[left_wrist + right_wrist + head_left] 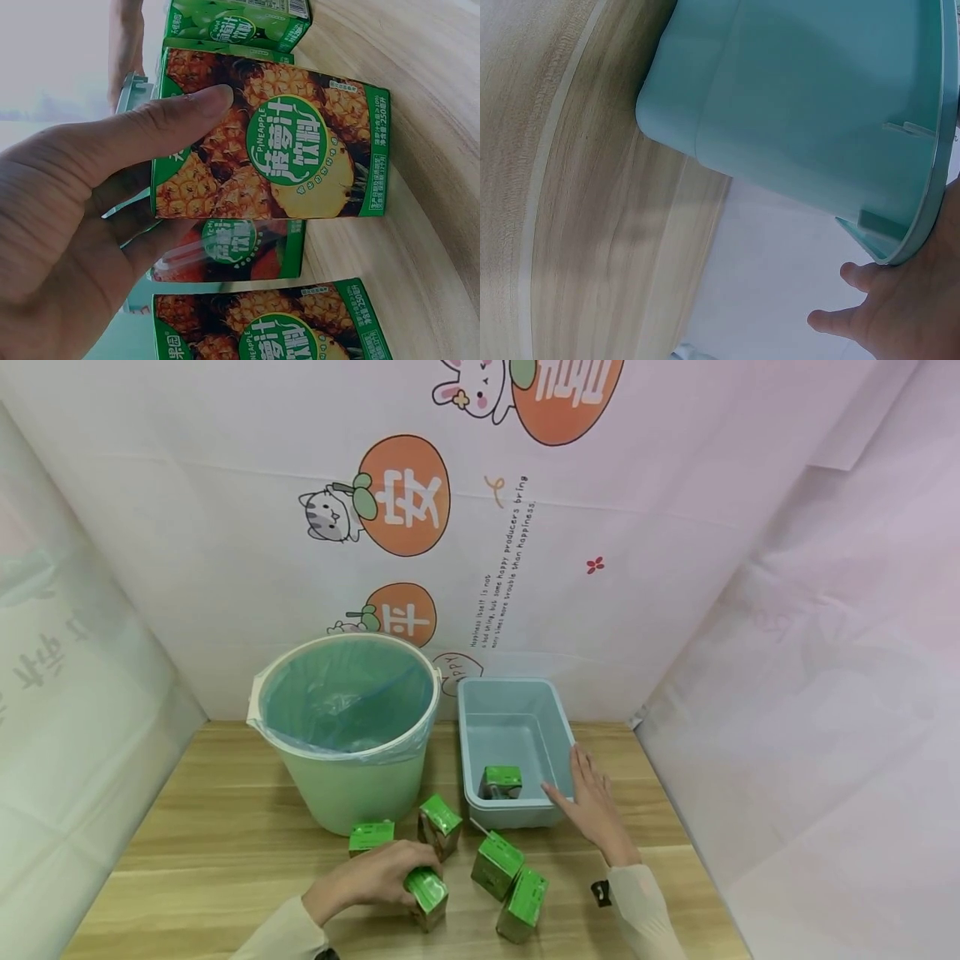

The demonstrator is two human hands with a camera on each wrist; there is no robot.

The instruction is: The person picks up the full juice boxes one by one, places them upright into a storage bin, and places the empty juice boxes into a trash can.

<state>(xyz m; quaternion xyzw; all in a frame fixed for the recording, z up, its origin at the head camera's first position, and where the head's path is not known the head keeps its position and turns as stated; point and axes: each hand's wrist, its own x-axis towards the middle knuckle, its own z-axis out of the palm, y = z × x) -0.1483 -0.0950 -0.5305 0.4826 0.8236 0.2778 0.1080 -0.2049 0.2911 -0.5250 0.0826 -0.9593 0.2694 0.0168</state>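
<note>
My left hand [390, 870] grips a juice carton [429, 893] near the front of the table, thumb on its front face. In the left wrist view this juice carton [315, 142] shows pineapples on a green-edged pack. My right hand [596, 802] lies at the right rim of the blue plastic bin [516, 814], fingers extended; the right wrist view shows fingers along the outside of the rim. One juice carton [502, 777] stands inside the bin at its near end. Close to the left hand are a green-topped carton [372, 836] and another carton [441, 827].
A pale green bucket [352, 785] with a bag liner stands at the back left, beside the bin. Two more cartons, one [497, 864] with a straw and another [522, 904] touching it, sit in front of the bin. White printed cloth [637, 527] encloses the wooden table [187, 860].
</note>
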